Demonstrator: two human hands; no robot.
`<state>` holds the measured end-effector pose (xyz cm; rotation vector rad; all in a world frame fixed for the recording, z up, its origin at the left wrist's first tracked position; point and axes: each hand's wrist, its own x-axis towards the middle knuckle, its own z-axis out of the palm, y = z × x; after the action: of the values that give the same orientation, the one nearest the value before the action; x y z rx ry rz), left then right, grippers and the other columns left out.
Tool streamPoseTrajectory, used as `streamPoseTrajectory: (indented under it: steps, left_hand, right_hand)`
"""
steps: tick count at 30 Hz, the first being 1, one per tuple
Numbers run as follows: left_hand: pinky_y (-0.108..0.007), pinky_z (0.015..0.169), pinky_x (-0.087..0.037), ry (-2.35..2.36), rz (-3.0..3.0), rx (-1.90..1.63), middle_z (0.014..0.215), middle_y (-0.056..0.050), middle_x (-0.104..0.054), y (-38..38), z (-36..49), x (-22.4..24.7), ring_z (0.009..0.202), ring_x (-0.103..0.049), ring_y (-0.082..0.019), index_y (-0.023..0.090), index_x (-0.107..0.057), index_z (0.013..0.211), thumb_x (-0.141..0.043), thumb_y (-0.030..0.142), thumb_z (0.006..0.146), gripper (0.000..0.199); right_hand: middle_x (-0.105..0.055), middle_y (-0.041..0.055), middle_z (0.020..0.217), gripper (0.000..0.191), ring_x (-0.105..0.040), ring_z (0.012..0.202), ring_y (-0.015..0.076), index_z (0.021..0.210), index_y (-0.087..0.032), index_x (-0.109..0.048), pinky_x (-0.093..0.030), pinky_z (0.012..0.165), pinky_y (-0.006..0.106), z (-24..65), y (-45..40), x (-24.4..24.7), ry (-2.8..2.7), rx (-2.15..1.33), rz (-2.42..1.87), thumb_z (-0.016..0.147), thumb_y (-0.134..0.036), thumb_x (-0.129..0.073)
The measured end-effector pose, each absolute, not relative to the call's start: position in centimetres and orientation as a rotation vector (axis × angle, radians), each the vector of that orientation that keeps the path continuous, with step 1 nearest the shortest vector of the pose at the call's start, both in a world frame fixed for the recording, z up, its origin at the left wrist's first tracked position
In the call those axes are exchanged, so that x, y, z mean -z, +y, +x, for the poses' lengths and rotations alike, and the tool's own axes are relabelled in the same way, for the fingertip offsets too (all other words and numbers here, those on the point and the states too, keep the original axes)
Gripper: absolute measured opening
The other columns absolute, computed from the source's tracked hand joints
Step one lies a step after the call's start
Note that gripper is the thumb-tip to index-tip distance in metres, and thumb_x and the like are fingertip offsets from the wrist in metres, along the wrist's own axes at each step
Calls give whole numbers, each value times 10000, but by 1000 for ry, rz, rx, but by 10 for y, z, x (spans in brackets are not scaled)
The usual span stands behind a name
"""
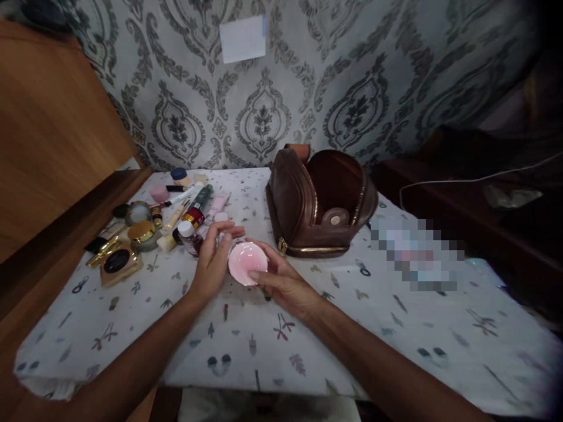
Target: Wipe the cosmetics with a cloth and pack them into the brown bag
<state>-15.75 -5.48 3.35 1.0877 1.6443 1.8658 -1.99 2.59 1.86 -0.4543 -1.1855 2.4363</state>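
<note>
A round, shiny pink lid or small jar (241,261) is in my right hand (285,281), thumb on its face and fingers behind it. Which of the two it is, I cannot tell. My left hand (214,258) is just to its left, fingers stretched out and apart, holding nothing I can see. Close behind the left hand stands a small dark bottle with a white cap (188,233). Beyond my right hand sits a brown leather bag (290,208), unzipped, with its dark inside showing.
Several cosmetics lie at the left, among them a gold-lidded jar (143,233), a gold compact (118,265), a green tube (199,200) and a pink tube (219,204). A blurred-out item (417,255) lies right on the patterned tablecloth (272,346). A wooden panel (57,105) borders the left side.
</note>
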Motion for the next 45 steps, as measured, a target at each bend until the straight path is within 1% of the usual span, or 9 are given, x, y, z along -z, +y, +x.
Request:
streamPoseTrajectory:
  steps: [7, 11, 18, 23, 30, 34, 38, 41, 45]
  left_hand:
    - [-422, 1051, -441, 1852, 1522, -1767, 1276, -110, -616, -61, -148, -30, 1209, -579, -224, 211, -500, 1237, -407, 379, 1013, 295]
    - [-456, 1116, -404, 1880, 1980, -1610, 1432, -147, -503, -64, -145, -21, 1360, -467, -238, 209, -385, 1382, -431, 270, 1005, 385]
    - [-435, 1119, -420, 1879, 2170, -1672, 1452, -172, -476, -67, -148, -28, 1387, -445, -218, 197, -316, 1432, -437, 211, 998, 451]
    - [-436, 1099, -442, 1879, 2247, -1706, 1401, -174, -511, -68, -146, -32, 1358, -476, -222, 188, -322, 1429, -440, 202, 993, 451]
    - [-467, 1093, -446, 1839, 2432, -1700, 1373, -182, -528, -65, -148, -29, 1361, -463, -240, 159, -339, 1431, -450, 170, 980, 464]
    - [-557, 1139, -370, 1846, 2534, -1573, 1404, -201, -506, -63, -144, -23, 1399, -414, -275, 147, -324, 1454, -461, 162, 964, 509]
    - [-541, 1154, -367, 1778, 2486, -1583, 1483, -213, -426, -62, -139, -19, 1452, -343, -274, 158, -255, 1492, -495, 106, 931, 612]
    - [-494, 1162, -375, 1812, 2354, -1573, 1530, -207, -376, -63, -137, -18, 1461, -337, -263, 180, -189, 1521, -563, 142, 925, 705]
    - [-495, 1136, -400, 1863, 2138, -1512, 1527, -196, -381, -66, -139, -16, 1418, -405, -289, 219, -174, 1525, -627, 315, 918, 763]
  right_hand:
    - [-680, -4, 1016, 485, -662, 862, 155, 1074, -252, -629, -588, 733, 287, -23, 27, -16, -1065, -2439, -494, 658, -235, -876]
    - [-664, -18, 1030, 433, -641, 878, 125, 1068, -254, -623, -570, 809, 280, -23, 27, -16, -1002, -2441, -438, 702, -248, -856]
    - [-657, -18, 926, 361, -632, 822, 135, 1052, -255, -657, -553, 713, 268, -24, 26, -11, -1080, -2570, -338, 764, -409, -811]
    - [-663, -26, 885, 341, -608, 784, 89, 918, -222, -712, -513, 702, 173, -22, 29, -12, -1101, -2489, -434, 665, -367, -890]
    - [-671, -47, 819, 395, -612, 702, 74, 971, -230, -721, -531, 638, 162, -25, 30, -13, -1012, -2510, -410, 640, -341, -907]
    - [-696, -48, 828, 363, -622, 705, 76, 961, -223, -713, -544, 683, 190, -27, 31, -8, -825, -2574, -409, 671, -347, -891]
    - [-716, -24, 877, 382, -630, 786, 102, 1008, -226, -710, -519, 722, 201, -25, 31, -7, -793, -2668, -350, 740, -475, -820]
    - [-725, -16, 911, 446, -638, 846, 133, 1026, -243, -710, -501, 752, 232, -23, 30, -9, -854, -2716, -264, 741, -580, -776]
    - [-742, -33, 926, 399, -647, 875, 141, 1021, -258, -713, -481, 804, 245, -20, 30, -13, -795, -2738, -246, 729, -512, -810]
